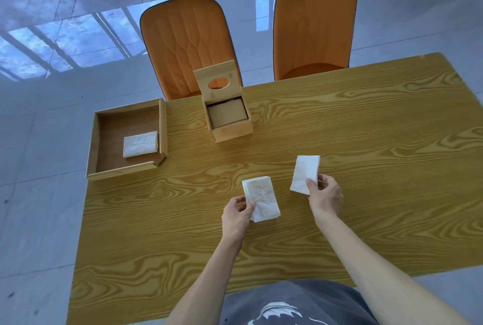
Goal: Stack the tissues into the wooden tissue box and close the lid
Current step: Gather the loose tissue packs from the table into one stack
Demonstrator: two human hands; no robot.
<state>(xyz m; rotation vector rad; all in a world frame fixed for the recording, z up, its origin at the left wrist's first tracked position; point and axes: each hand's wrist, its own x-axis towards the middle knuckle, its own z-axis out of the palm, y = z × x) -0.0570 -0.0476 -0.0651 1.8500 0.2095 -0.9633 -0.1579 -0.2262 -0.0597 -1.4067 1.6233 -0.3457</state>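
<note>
A: So, which step is this?

B: Gathering, I'd say. The left hand (237, 213) has its grip pinched on the near edge of a stack (261, 198) of tissues that lies on the tabletop (366, 142). The right hand (325, 195) has its grip pinched on a single tissue (304, 173), just beside the stack and apart from it.

A: And the box?

B: The box (230, 122) stands well beyond the hands, lid (217, 79) tipped up and open. Something flat and pale sits inside; I cannot tell whether it is tissues or a liner.

A: What does the next move call for?

B: Probably laying the single tissue square on the stack, then carrying the lot to the box without the sheets fanning out. The lid comes last.

A: Counts?

B: One box, one lid with one round hole. One tray (99, 142) to the left, holding one folded wad (140, 144). One stack, one loose tissue, two hands. Two chairs (183, 45) behind.
</note>
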